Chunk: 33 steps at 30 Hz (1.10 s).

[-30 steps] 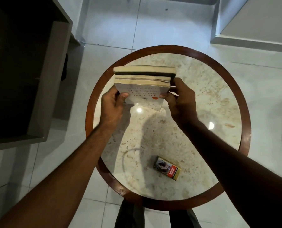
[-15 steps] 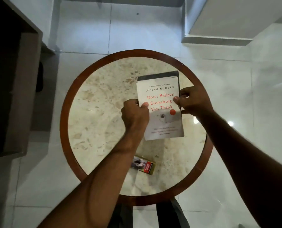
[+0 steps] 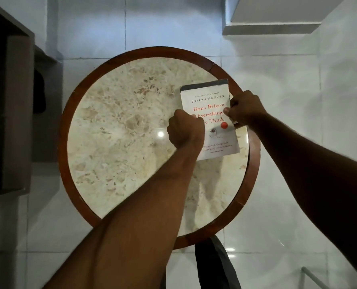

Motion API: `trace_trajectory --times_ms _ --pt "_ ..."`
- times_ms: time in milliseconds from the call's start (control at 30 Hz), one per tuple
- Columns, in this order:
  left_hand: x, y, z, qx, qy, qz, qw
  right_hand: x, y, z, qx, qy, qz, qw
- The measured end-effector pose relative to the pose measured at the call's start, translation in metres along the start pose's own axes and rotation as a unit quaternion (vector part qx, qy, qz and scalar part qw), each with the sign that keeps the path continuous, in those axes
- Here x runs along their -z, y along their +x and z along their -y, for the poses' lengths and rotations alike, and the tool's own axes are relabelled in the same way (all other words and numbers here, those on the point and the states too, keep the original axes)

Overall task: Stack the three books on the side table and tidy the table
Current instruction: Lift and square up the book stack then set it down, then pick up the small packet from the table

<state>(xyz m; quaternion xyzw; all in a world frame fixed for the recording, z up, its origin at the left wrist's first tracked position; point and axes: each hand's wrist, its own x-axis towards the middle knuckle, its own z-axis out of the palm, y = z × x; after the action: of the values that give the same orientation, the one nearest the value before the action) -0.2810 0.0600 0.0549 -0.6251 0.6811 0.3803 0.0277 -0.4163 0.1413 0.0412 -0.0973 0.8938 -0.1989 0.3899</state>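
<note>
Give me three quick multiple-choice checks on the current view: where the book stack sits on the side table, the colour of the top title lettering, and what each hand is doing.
1. Where on the side table is the book stack?
A. right part, near the rim
B. dead centre
C. left edge

2. What colour is the title lettering on the top cover?
A. blue
B. red
C. green

3. What are the hands doing?
A. both off the stack
B. only one touches it
C. left hand and right hand each grip a side

Answers: 1 A, the stack's right edge lies by the wooden rim. 2 B, the title prints red on white. 3 C, fingers curl onto both long edges.
</note>
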Motion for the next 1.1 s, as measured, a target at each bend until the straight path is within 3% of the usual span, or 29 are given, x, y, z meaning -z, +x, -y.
trace_trajectory --times_ms 267,333,400,433,467,533,633,900,1000,1100 --pt "-0.001 0.020 0.017 -0.139 0.192 0.028 0.971 -0.001 0.003 -0.007 0.044 0.013 -0.015 0.999" --pt "0.014 0.029 0.030 -0.186 0.223 0.018 0.957 0.003 -0.009 -0.004 0.067 -0.004 -0.067 0.996" --pt "0.044 0.038 0.064 -0.228 0.241 -0.016 0.943 -0.003 -0.039 0.002 0.162 -0.110 -0.158 0.968" --pt "0.062 0.043 0.090 -0.252 0.262 -0.042 0.931 -0.015 -0.059 0.004 0.243 -0.180 -0.175 0.937" --pt "0.081 0.048 0.120 -0.275 0.300 -0.067 0.911 -0.032 -0.083 0.005 0.329 -0.246 -0.151 0.899" --pt "0.111 0.051 0.178 -0.295 0.390 -0.064 0.870 -0.078 -0.136 -0.002 0.437 -0.355 -0.021 0.826" --pt "0.120 0.054 0.235 -0.276 0.436 0.017 0.857 -0.139 -0.189 -0.023 0.434 -0.434 0.100 0.783" --pt "0.102 0.058 0.256 -0.308 0.363 0.014 0.879 -0.184 -0.180 -0.007 0.378 -0.469 0.126 0.788" --pt "0.103 0.058 0.256 -0.310 0.363 0.011 0.879 -0.181 -0.174 0.019 0.286 -0.418 0.172 0.845" --pt "0.103 0.059 0.257 -0.311 0.357 0.016 0.881 -0.172 -0.151 0.066 0.264 -0.324 0.143 0.897"
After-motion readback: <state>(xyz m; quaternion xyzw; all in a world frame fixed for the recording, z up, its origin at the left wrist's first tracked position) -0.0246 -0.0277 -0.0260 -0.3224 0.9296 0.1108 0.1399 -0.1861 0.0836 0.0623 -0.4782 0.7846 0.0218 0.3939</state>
